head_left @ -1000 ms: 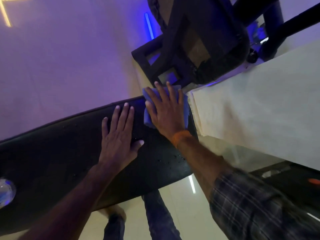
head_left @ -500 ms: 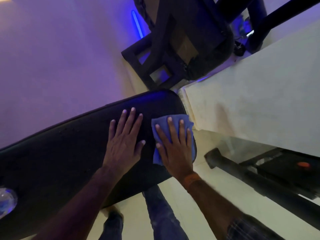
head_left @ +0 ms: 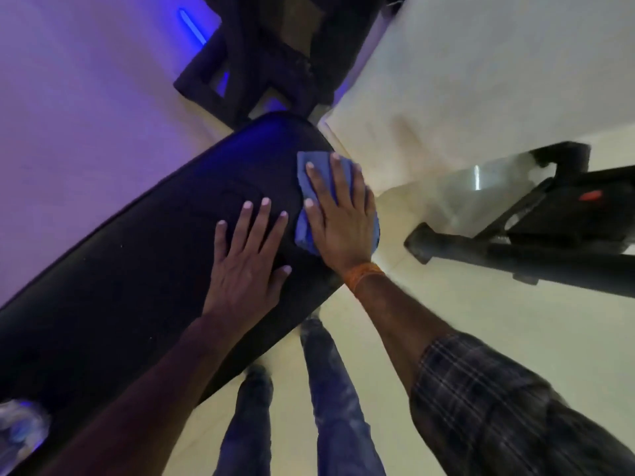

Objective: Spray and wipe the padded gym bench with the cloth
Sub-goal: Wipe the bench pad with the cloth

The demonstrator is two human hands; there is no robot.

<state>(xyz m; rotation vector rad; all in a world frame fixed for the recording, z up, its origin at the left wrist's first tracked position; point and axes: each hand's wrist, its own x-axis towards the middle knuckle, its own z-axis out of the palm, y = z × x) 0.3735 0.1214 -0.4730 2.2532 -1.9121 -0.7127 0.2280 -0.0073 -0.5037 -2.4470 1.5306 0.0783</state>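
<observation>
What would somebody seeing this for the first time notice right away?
Two bare hands pressed flat on a long black padded bench that runs diagonally across the view: the right hand spread over a blue cloth near the bench's far rounded end, the left hand flat on the pad beside it. Purple light washes the floor at left, with a bright blue light strip glowing at the top.

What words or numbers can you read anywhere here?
None can be read.
The bench, blue cloth and wristband show no writing.
The red mark on the black machine is too blurred to tell.
</observation>
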